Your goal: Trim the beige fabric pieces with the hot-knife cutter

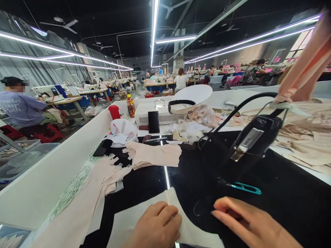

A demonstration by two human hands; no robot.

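Observation:
My left hand rests on a pale cream cut fabric piece at the bottom middle, fingers curled and pressed on it near a narrow folded strip. The fabric has a curved right edge and lies on the black work surface. To its right, my right hand hovers over the black surface, thumb and forefinger a little apart, with nothing visible between them. A loose thread lies between the hands. Teal thread snips lie beyond my right hand.
A black corded machine stands at right, pink cloth tied above it. Stacked fabric pieces, green cord coils, a phone, a pen and a bottle lie around. A white side wall borders the left.

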